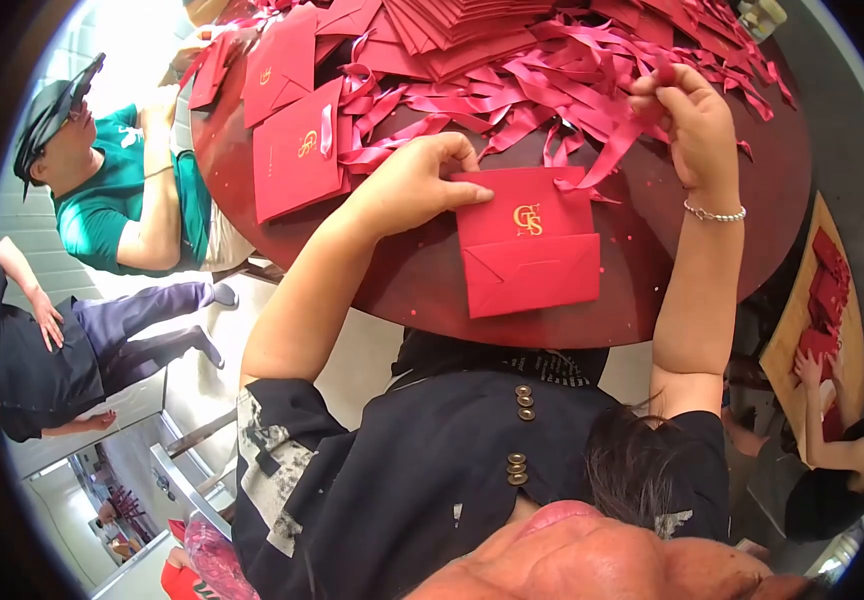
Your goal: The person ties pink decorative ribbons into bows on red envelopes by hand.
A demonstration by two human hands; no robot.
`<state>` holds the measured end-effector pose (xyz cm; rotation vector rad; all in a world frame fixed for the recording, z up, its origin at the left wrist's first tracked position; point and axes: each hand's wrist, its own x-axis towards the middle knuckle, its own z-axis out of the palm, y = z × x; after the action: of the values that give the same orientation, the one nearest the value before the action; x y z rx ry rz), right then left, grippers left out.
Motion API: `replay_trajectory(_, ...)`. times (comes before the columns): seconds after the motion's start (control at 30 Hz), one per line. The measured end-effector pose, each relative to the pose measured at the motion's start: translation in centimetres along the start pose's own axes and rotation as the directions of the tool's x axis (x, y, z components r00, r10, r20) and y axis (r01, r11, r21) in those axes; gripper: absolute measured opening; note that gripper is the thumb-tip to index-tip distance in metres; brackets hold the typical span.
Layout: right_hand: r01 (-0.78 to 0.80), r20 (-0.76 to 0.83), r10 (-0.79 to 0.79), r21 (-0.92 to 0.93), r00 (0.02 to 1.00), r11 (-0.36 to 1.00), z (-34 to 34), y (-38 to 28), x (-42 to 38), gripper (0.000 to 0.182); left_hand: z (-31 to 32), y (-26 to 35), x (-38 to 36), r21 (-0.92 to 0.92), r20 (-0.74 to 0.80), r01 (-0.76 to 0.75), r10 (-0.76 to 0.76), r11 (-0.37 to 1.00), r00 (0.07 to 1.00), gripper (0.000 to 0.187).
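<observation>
A small flat red paper gift bag [532, 275] with a folded base and gold letters lies near the table's front edge. My left hand [427, 180] is closed on its upper left corner, thumb over the front. From the bag's upper right edge a red ribbon [612, 150] stretches up and to the right. The fingers of my right hand [687, 105] are pinched together on this ribbon, raised above the table. A bracelet circles my right wrist. Just beyond both hands lies a tangled heap of red ribbons [522, 95].
The round dark red table [402, 275] holds stacked red bags [462, 35] at the back and more bags [297, 150] at left. A person in a green shirt [122, 215] sits at left; another stands behind. At right, a person handles red items at a wooden table [787, 370].
</observation>
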<state>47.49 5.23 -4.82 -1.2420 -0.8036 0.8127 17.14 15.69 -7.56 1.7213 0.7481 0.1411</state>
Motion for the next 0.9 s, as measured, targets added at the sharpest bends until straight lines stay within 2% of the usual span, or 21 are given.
replay_trajectory(0.03, -0.005, 0.003, 0.005, -0.005, 1.0, 1.0, -0.1, 0.0, 0.0, 0.031, -0.1, 0.4, 0.3, -0.007, 0.0, 0.002, -0.002, 1.0, 1.0, 0.019)
replay_trajectory(0.1, -0.001, 0.137, -0.027, 0.195, 0.99, 0.981, -0.5, 0.1, 0.1, 0.038, -0.4, 1.2, 1.0, -0.091, 0.055, 0.015, -0.01, 0.996, 0.998, 0.017)
replay_trajectory(0.13, 0.003, 0.134, -0.028, 0.184, 0.991, 0.983, -0.2, -0.1, -0.1, 0.049, -0.5, 0.8, 1.5, -0.191, 0.09, 0.024, -0.007, 0.981, 0.996, 0.016)
replay_trajectory(0.17, -0.008, 0.133, -0.016, 0.179, 0.991, 0.984, -0.2, -0.3, -0.3, 0.049, -0.6, 0.4, 1.7, -0.199, 0.095, 0.031, -0.012, 0.979, 0.995, 0.016)
replay_trajectory(0.23, 0.101, 0.139, -0.129, 0.187, 0.982, 0.977, -0.3, -0.5, -0.3, 0.056, -0.7, -0.1, 2.2, -0.282, 0.145, 0.017, 0.026, 0.959, 0.989, 0.015)
replay_trajectory(0.3, 0.09, 0.167, -0.127, 0.214, 0.978, 0.973, -1.5, -0.3, 0.2, 0.056, -0.9, -0.7, 2.2, -0.313, 0.168, 0.055, -0.002, 0.948, 0.986, 0.012)
replay_trajectory(0.37, 0.191, 0.141, -0.219, 0.19, 0.965, 0.963, -2.1, -0.3, 0.2, 0.049, -1.0, -1.2, 2.1, -0.326, 0.173, -0.004, 0.063, 0.946, 0.983, 0.009)
replay_trajectory(0.4, 0.193, 0.17, -0.229, 0.204, 0.959, 0.96, -2.4, -0.3, 0.1, 0.041, -1.1, -1.3, 2.1, -0.316, 0.164, -0.026, 0.081, 0.949, 0.983, 0.008)
replay_trajectory(0.43, 0.18, 0.172, -0.216, 0.202, 0.961, 0.963, -1.4, -1.0, -0.6, 0.041, -1.1, -1.6, 2.1, -0.324, 0.166, -0.015, 0.073, 0.946, 0.983, 0.008)
replay_trajectory(0.47, 0.189, 0.19, -0.209, 0.118, 0.959, 0.975, 0.4, -2.0, -1.6, 0.031, -1.0, -1.9, 2.0, -0.165, 0.074, -0.215, 0.229, 0.963, 0.971, 0.009)
replay_trajectory(0.5, 0.202, 0.21, -0.205, 0.034, 0.956, 0.979, 1.4, -2.5, -2.4, 0.022, -1.1, -2.0, 1.9, 0.018, 0.009, -0.393, 0.393, 0.919, 0.92, 0.011)
replay_trajectory(0.53, 0.158, 0.278, -0.116, -0.137, 0.954, 0.978, 1.0, -2.0, -2.8, 0.024, -1.1, -0.6, 1.2, 0.11, -0.023, -0.372, 0.376, 0.922, 0.926, 0.011)
replay_trajectory(0.57, 0.256, 0.425, -0.144, -0.219, 0.894, 0.941, 2.0, -1.9, -3.0, 0.019, -1.1, -0.3, 0.9, 0.107, -0.026, -0.368, 0.372, 0.924, 0.928, 0.011)
replay_trajectory(0.63, 0.219, 0.542, 0.03, -0.39, 0.84, 0.894, 4.5, -2.1, -4.2, 0.017, -1.1, 0.0, 0.5, 0.27, -0.053, -0.375, 0.402, 0.887, 0.914, 0.011)
replay_trajectory(0.7, 0.244, 0.572, 0.042, -0.413, 0.819, 0.877, 6.5, -1.2, -4.8, 0.017, -1.0, 0.1, 0.1, 0.246, -0.05, -0.399, 0.422, 0.883, 0.905, 0.01)
replay_trajectory(0.73, 0.414, 0.628, -0.077, -0.411, 0.774, 0.812, 6.8, -0.1, -4.6, 0.017, -0.9, 0.1, 0.0, 0.205, -0.05, -0.35, 0.367, 0.914, 0.929, 0.01)
replay_trajectory(0.77, 0.415, 0.632, -0.075, -0.411, 0.772, 0.812, 6.9, 0.6, -4.5, 0.017, -0.9, 0.1, -0.1, 0.163, -0.05, -0.3, 0.311, 0.94, 0.949, 0.01)
replay_trajectory(0.83, 0.469, 0.667, -0.033, -0.486, 0.744, 0.737, 7.1, 1.8, -4.4, 0.016, -1.0, 0.2, 0.0, 0.177, -0.051, -0.3, 0.313, 0.937, 0.948, 0.01)
replay_trajectory(0.9, 0.445, 0.642, -0.043, -0.48, 0.766, 0.756, 7.4, 2.1, -4.3, 0.012, -1.0, 0.2, -0.1, 0.191, -0.047, -0.303, 0.317, 0.934, 0.947, 0.011)
